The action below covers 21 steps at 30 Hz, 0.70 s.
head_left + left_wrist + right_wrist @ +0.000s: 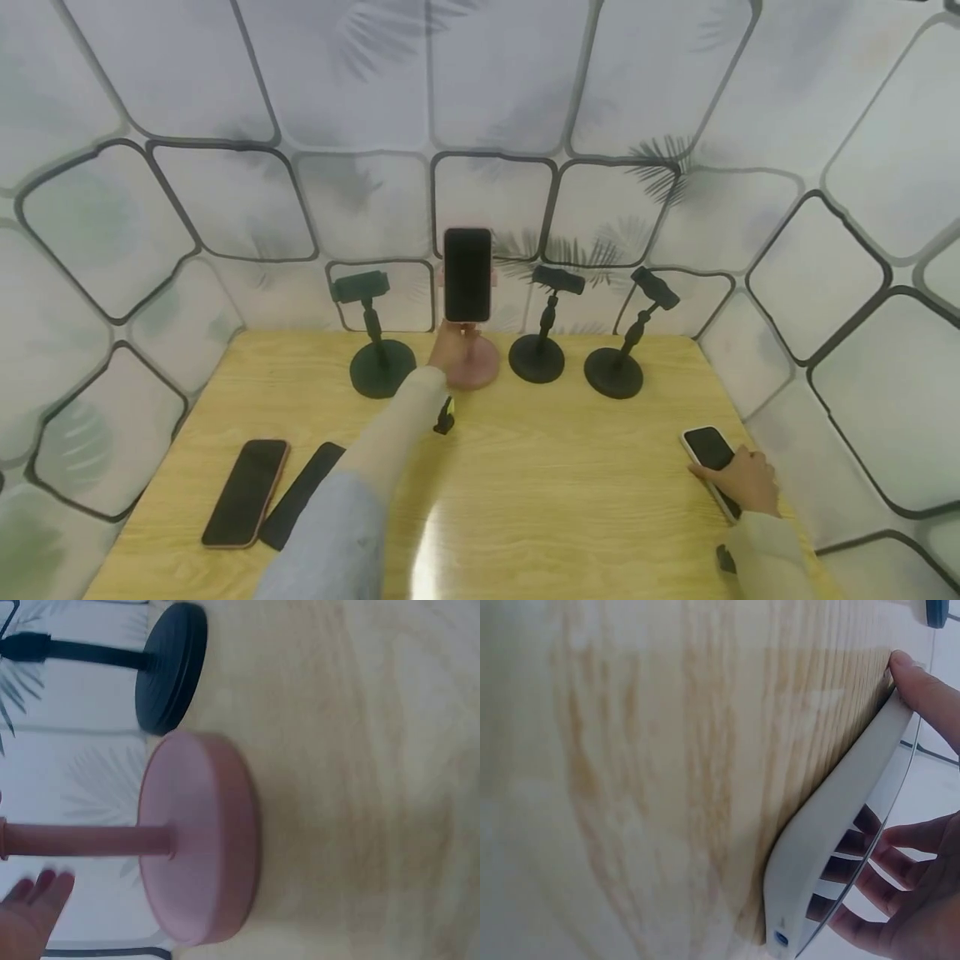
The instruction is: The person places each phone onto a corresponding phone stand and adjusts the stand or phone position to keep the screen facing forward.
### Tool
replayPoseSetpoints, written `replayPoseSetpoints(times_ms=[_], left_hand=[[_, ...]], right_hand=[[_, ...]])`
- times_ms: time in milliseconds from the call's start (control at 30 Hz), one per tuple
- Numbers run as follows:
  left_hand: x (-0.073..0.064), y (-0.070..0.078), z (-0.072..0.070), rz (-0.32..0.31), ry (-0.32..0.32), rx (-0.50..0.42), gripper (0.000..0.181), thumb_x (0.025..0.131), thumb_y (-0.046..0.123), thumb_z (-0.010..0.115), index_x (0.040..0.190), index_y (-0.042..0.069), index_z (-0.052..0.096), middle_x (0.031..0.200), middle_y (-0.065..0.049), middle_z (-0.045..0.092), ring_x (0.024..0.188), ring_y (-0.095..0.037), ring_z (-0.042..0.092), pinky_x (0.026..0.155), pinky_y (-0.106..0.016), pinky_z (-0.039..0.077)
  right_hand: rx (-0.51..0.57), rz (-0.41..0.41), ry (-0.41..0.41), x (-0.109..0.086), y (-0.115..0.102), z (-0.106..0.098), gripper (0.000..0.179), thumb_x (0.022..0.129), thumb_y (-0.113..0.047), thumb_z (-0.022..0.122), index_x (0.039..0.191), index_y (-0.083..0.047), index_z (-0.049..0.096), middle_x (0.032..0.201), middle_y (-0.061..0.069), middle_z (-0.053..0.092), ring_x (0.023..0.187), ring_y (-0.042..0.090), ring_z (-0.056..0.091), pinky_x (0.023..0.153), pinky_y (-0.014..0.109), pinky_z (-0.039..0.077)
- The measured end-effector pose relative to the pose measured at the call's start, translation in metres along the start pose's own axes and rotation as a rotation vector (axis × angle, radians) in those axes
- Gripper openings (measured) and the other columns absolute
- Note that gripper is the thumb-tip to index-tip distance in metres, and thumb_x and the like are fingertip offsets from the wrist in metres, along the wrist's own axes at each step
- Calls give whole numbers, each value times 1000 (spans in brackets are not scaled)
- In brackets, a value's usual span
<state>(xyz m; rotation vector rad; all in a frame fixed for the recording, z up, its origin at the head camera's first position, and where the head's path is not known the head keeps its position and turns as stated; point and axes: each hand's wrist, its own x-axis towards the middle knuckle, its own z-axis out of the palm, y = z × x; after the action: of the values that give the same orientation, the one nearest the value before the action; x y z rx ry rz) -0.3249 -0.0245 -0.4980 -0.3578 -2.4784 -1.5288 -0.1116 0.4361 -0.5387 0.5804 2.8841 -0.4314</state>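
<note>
A pink phone stand (pixel 486 367) holds an upright smartphone (pixel 467 275) with a dark screen. My left hand (pixel 447 346) is at its pole, just under the phone. In the left wrist view its extended fingers (pixel 46 896) lie beside the pink pole, with a gap visible. At the right of the table, my right hand (pixel 746 482) holds a white-edged smartphone (pixel 708 447) across its width. The thumb is against one side, and the curved fingers (pixel 881 877) are at the other, reflected in the glass. That phone lies on the table.
A dark green stand (pixel 382 367) is left of the pink one; two black stands (pixel 537 358) (pixel 613 372) are to its right. Two dark smartphones (pixel 246 493) (pixel 300 496) lie at the front left. A patterned curtain (pixel 360 75) surrounds the wooden table (pixel 555 483).
</note>
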Motion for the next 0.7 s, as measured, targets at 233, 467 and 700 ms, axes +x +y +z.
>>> replayPoseSetpoints(times_ms=[233,467,700], left_hand=[[-44,6,-6,-102,394,-40,58,87,-1,55,138,2,28,130,-22,34,120,-32,37,104,-45,36],[-46,-4,-73,-65,746,-119,56,84,4,63,126,-5,27,129,-23,28,123,-35,27,108,-43,25],[-30,-30,-136,-146,130,-34,56,96,15,52,143,-2,26,143,-29,35,132,-43,37,110,-51,32]], right_hand=[[13,18,-5,0,0,0,115,69,-69,66,124,26,30,115,50,34,104,65,36,78,69,40],[47,-21,-8,4,1,1,122,69,-67,67,138,19,15,122,52,28,108,68,31,81,72,37],[48,-36,-8,2,4,2,125,69,-66,69,144,10,4,128,50,25,109,67,32,79,73,38]])
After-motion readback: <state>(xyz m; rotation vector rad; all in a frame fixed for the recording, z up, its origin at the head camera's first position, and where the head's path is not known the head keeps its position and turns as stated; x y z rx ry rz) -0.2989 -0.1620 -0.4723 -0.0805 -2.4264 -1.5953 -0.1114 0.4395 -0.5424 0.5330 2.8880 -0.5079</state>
